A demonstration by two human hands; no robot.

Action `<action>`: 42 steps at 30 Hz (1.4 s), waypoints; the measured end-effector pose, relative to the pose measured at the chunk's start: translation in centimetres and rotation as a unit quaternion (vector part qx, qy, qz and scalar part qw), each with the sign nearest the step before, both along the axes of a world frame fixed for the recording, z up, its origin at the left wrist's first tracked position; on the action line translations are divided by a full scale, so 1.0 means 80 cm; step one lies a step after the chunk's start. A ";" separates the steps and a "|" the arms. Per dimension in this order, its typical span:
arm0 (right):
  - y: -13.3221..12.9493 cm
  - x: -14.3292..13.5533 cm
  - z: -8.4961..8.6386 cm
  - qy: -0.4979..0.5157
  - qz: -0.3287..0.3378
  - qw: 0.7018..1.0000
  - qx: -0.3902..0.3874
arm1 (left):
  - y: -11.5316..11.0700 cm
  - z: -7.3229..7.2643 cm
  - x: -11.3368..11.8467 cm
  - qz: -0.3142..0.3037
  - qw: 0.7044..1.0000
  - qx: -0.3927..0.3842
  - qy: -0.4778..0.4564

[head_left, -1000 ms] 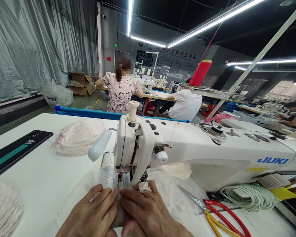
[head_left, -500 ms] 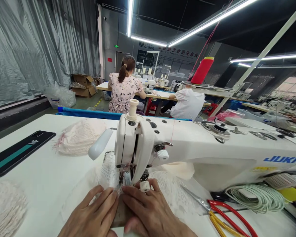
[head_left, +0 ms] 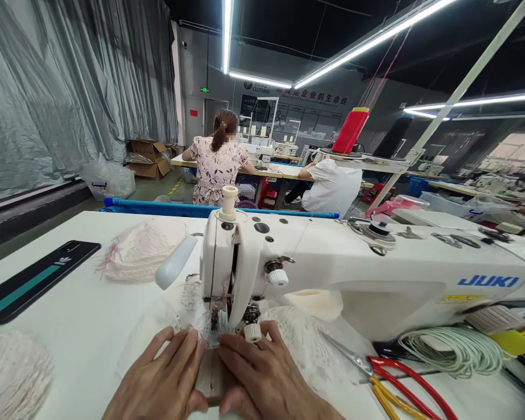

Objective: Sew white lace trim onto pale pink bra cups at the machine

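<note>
Though touching lace (head_left: 189,304), hands (head_left: 164,367) (head_left: 266,364) stand apart.

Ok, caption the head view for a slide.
Both hands lie on lacy white fabric at a JUKI sewing machine, scissors to the right.

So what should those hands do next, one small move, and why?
Perhaps ease the lace gently under the foot: it lies spread to either side, and the left hand and right hand rest just in front, one on each side, well placed to guide it.

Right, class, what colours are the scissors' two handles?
One red handle, one yellow handle; the head view shows both best.
</note>
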State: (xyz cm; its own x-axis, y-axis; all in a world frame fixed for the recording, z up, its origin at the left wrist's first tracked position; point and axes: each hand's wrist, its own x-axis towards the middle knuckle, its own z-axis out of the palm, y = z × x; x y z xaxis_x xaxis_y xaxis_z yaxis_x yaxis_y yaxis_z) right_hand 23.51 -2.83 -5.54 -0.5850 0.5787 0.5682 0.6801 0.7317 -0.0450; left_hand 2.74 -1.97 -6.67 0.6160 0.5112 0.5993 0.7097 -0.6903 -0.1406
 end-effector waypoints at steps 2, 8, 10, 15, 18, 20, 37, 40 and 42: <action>-0.002 0.000 0.003 0.006 -0.002 1.000 -0.012 | -0.001 0.002 0.000 0.000 1.000 0.006 0.014; -0.005 -0.002 0.018 0.035 -0.006 0.998 -0.051 | -0.021 0.025 0.001 -0.023 1.000 0.006 -0.010; -0.005 -0.002 0.020 0.031 -0.005 0.997 -0.070 | -0.023 0.037 -0.004 -0.051 0.997 -0.045 -0.027; -0.005 -0.001 0.016 0.037 0.022 0.994 -0.103 | 0.017 0.069 -0.014 0.074 0.952 -0.296 0.033; -0.013 -0.004 0.023 0.055 0.020 0.988 -0.143 | 0.037 0.084 -0.017 0.106 0.923 -0.369 0.040; -0.024 -0.010 0.036 0.072 -0.002 0.974 -0.213 | 0.030 0.092 -0.021 0.114 0.910 -0.397 0.033; -0.090 -0.039 0.098 0.228 0.158 0.761 -0.586 | -0.085 0.157 -0.069 -0.053 0.625 -0.733 -0.264; -0.108 -0.030 0.094 0.241 0.170 0.693 -0.657 | -0.108 0.138 -0.064 -0.084 0.584 -0.751 -0.296; -0.122 -0.031 0.092 0.249 0.168 0.674 -0.675 | -0.124 0.129 -0.061 -0.085 0.570 -0.759 -0.302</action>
